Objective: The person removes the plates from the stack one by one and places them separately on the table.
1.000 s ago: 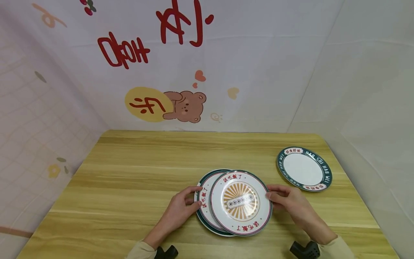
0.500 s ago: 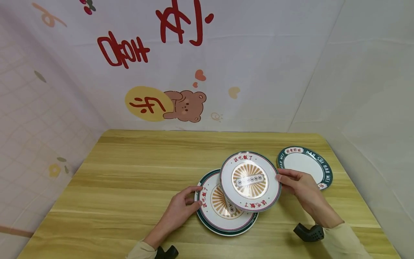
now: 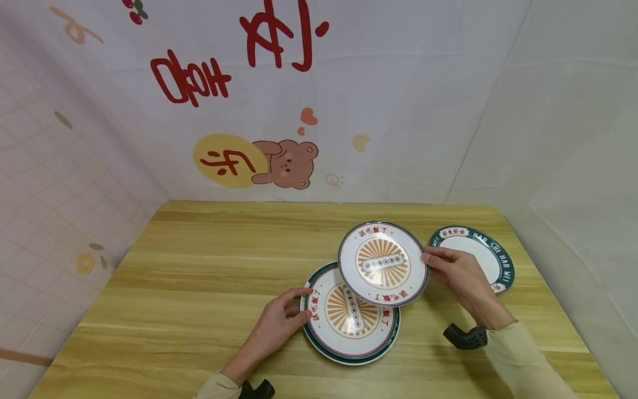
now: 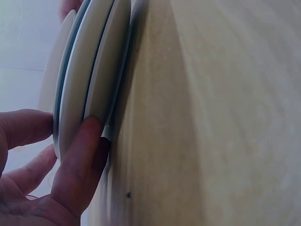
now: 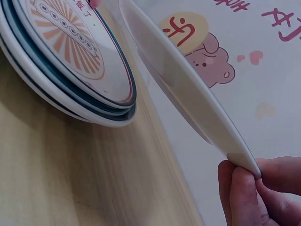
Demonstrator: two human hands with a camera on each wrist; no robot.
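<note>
My right hand (image 3: 463,280) pinches the right edge of a round white plate (image 3: 384,263) with an orange sunburst and red characters. In the right wrist view this plate (image 5: 188,89) is lifted and tilted, with thumb and fingers on opposite faces. Below it, partly covered, a stack of plates (image 3: 344,343) with green rims rests on the table; the top one has the same sunburst. My left hand (image 3: 274,324) grips the stack's left edge. In the left wrist view, thumb and fingers close on the stacked rims (image 4: 77,84).
Another plate (image 3: 473,249), white with a lettered green rim, lies at the table's back right, partly hidden by my right hand. The wooden table (image 3: 199,266) meets a printed cloth backdrop (image 3: 408,111) behind and at both sides.
The right hand has lifted the top plate off the stack and moved it up and away toward the back, uncovering the sunburst plate beneath. My left hand stays in place.
</note>
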